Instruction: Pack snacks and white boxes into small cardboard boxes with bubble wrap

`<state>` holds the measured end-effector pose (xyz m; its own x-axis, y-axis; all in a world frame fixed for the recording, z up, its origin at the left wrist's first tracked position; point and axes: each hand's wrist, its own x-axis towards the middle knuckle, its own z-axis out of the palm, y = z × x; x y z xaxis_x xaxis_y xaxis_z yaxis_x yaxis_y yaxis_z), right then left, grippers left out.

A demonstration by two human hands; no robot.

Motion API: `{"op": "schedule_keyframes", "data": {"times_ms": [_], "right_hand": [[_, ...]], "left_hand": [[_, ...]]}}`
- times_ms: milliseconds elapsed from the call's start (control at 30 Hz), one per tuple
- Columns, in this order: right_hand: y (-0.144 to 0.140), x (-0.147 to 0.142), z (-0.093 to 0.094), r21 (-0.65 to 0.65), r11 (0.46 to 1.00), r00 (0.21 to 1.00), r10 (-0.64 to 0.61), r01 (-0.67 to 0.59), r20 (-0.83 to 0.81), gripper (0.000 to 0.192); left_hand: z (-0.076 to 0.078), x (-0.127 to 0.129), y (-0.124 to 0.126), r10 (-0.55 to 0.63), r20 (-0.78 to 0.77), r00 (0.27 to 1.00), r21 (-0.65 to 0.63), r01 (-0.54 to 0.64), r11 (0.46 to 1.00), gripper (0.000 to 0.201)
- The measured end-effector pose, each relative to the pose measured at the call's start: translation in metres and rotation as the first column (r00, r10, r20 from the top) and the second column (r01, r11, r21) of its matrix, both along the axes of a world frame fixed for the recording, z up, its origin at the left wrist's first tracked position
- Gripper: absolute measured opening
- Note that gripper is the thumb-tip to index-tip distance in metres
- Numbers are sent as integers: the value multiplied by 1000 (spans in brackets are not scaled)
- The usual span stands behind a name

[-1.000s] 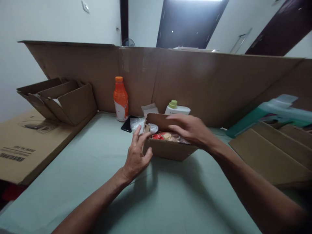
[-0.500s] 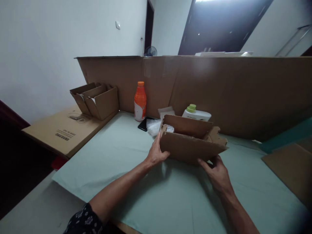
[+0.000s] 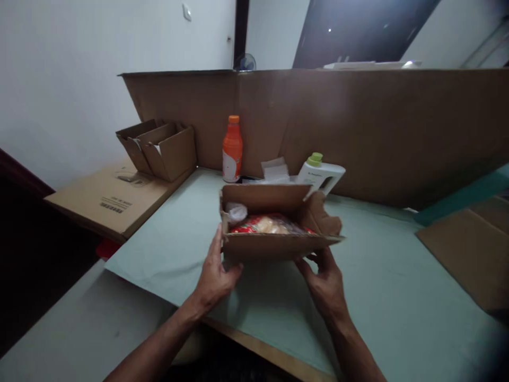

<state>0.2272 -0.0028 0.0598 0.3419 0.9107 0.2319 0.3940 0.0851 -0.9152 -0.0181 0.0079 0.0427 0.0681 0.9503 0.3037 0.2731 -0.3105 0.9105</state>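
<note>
Between my two hands is an open-topped brown cardboard box (image 3: 270, 249), tilted so that its inside shows. In it lie a red and clear packet of something pale (image 3: 272, 225) and a crumpled piece of clear plastic (image 3: 237, 212). My left hand (image 3: 214, 276) grips the box's left end, thumb along the front face. My right hand (image 3: 323, 278) is closed under the lower right corner, its fingertips partly hidden by the box. Behind the box stand an orange bottle (image 3: 233, 151) and a white jug with a green cap (image 3: 320, 174).
Two narrow cardboard boxes (image 3: 159, 148) stand on a flat carton (image 3: 107, 201) at the left. A tall cardboard panel (image 3: 358, 132) closes off the back of the cloth-covered table (image 3: 389, 276). Cardboard (image 3: 469, 249) and a teal thing (image 3: 457, 201) lie at the right.
Both hands have brought the box left and closer to me. It has tipped toward me, so the red packet inside now shows. My view has shifted downward.
</note>
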Motion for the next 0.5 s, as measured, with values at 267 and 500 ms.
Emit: {"op": "schedule_keyframes", "data": {"times_ms": [267, 500], "right_hand": [[-39, 35, -33, -26, 992, 992, -128, 127, -12, 62], [-31, 32, -43, -122, 986, 990, -125, 116, -68, 54]], "left_hand": [[-22, 1, -13, -179, -96, 979, 5, 180, 984, 97], [-16, -35, 62, -398, -26, 917, -106, 393, 913, 134]]}}
